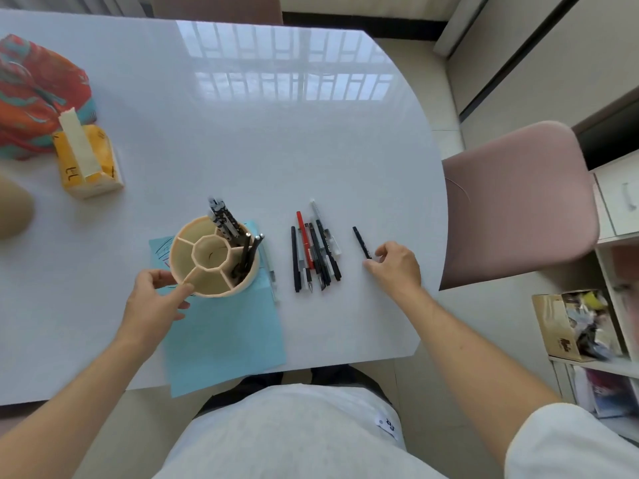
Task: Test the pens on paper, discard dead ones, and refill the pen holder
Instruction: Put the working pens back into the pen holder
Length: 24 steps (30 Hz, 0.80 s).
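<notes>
A beige round pen holder (207,281) with several compartments stands on a light blue paper (224,333). Several dark pens (242,250) stick up from its right compartments. My left hand (152,305) holds the holder's near left wall between thumb and fingers. A white pen (270,271) lies along the paper's right edge. A bunch of black, red and clear pens (313,250) lies on the white table (242,140). To their right lies a single black pen (361,242); my right hand (397,264) touches its near end with curled fingertips.
An orange tissue pack (86,160) and a colourful cloth bag (34,91) sit at the table's far left. A pink chair (518,202) stands to the right. A white shelf with a cardboard box (570,326) is at the right edge.
</notes>
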{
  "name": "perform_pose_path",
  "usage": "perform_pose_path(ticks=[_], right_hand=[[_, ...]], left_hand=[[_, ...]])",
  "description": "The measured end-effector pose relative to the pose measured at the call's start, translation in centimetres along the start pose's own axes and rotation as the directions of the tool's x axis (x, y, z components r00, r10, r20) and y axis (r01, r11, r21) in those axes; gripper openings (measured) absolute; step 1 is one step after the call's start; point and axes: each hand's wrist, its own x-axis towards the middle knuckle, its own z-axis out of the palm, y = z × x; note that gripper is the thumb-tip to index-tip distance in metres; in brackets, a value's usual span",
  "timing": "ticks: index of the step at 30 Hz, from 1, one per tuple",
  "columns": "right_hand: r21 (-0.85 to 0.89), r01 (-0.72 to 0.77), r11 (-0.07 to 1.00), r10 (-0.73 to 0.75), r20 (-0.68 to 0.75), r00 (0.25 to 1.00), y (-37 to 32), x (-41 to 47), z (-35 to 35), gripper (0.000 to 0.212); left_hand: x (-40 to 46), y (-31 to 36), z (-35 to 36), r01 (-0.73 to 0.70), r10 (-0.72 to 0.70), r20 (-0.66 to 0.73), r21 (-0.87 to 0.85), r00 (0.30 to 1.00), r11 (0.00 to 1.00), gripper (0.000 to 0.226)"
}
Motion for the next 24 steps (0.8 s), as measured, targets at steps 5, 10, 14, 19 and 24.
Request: perform_pose_path(ticks=[5, 10, 14, 19, 24], right_hand=[[0.050, 0.024, 0.998, -0.025, 0.019, 1.000, -1.0, -0.1, 0.4, 0.004], [0.379, 0.065, 0.923, -0.106, 0.088, 0.990, -4.1, -1.9, 1.7, 0.009], [0.382, 0.138, 0.914, -0.194, 0.112, 0.975, -7.4, -3.0, 4.0, 0.006], [0.319, 0.156, 0.935, -0.203, 0.123, 0.971, -9.9, -3.3, 6.1, 0.007], [0.356, 0.056, 0.933, -0.058, -0.005, 0.998, -8.6, -2.1, 5.6, 0.007]], left_hand=[[0.2, 1.0, -0.5, -0.031, 0.026, -0.049, -0.099, 0.998, 0.995, 0.036], [1.9, 1.9, -0.1, -0.032, 0.025, -0.074, -0.093, 0.997, 0.995, 0.020], [2.4, 2.1, 0.4, -0.035, 0.033, -0.043, -0.059, 0.999, 0.998, 0.017], [2.5, 1.7, 0.4, -0.046, 0.045, -0.030, -0.046, 0.999, 0.998, 0.015], [2.4, 1.0, 0.0, -0.058, 0.058, -0.003, -0.026, 0.998, 0.998, 0.013]])
